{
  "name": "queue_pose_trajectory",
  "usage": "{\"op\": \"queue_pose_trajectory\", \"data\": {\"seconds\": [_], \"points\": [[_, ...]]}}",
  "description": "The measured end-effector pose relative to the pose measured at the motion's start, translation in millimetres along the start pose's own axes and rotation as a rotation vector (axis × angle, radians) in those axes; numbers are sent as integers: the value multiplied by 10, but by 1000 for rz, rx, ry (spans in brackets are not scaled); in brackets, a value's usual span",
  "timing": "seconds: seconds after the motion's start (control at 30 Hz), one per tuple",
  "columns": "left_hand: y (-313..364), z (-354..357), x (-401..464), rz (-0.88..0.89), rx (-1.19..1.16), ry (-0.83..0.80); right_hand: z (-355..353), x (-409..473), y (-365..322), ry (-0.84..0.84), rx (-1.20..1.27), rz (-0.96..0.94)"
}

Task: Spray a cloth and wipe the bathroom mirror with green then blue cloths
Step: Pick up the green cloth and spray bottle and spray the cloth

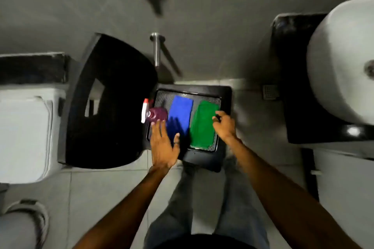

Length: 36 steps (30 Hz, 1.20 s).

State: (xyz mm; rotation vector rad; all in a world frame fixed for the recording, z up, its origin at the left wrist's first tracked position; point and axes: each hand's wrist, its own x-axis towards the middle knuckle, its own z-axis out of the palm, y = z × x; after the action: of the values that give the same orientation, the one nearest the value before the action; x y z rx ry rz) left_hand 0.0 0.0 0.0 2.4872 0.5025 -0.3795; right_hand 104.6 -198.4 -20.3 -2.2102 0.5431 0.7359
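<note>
My left hand (164, 143) is spread open over the near edge of the tray (225, 95), reaching for the spray bottle (154, 114) at its left. My right hand (223, 124) curls onto the green cloth (202, 127), needed first; I can't tell if it grips. The blue cloth (181, 110) lies between them.

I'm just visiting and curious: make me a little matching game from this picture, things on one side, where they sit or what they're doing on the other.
Things:
1. blue cloth
2. green cloth
3. spray bottle
4. left hand

Places or states:
A. right part of the tray
B. open, fingers spread, at the tray's left side
C. middle of the tray
D. left edge of the tray

Pairs: 1-C, 2-A, 3-D, 4-B
</note>
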Motion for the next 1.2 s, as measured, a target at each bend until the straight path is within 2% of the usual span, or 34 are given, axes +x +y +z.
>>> {"op": "queue_pose_trajectory", "data": {"seconds": [0.07,0.13,0.2,0.37,0.47,0.53,0.67,0.8,0.87,1.03,1.2], "points": [[-279,84,135,-204,-177,133,238,203,117,35,50,151],[-504,46,276,-316,-348,198,427,336,197,40,97,258],[-699,41,514,-338,-489,181,637,489,227,62,103,320],[-921,-7,1132,-191,-660,144,924,823,347,177,161,370],[-915,-22,1442,-70,-665,92,945,933,381,90,305,293],[-850,-27,1575,28,-685,75,871,919,355,-50,514,260],[-492,-132,1577,51,-739,114,520,685,82,-319,944,314],[84,-598,1387,95,-859,66,-191,383,-453,-441,1215,162],[451,-990,1224,166,-937,30,-676,166,-825,-479,1274,43],[1615,-2042,1131,474,-853,-91,-1930,-416,-1905,-496,1299,-280],[2804,-3242,852,766,-847,-89,-3130,-1168,-2819,-481,1264,-607]]}}
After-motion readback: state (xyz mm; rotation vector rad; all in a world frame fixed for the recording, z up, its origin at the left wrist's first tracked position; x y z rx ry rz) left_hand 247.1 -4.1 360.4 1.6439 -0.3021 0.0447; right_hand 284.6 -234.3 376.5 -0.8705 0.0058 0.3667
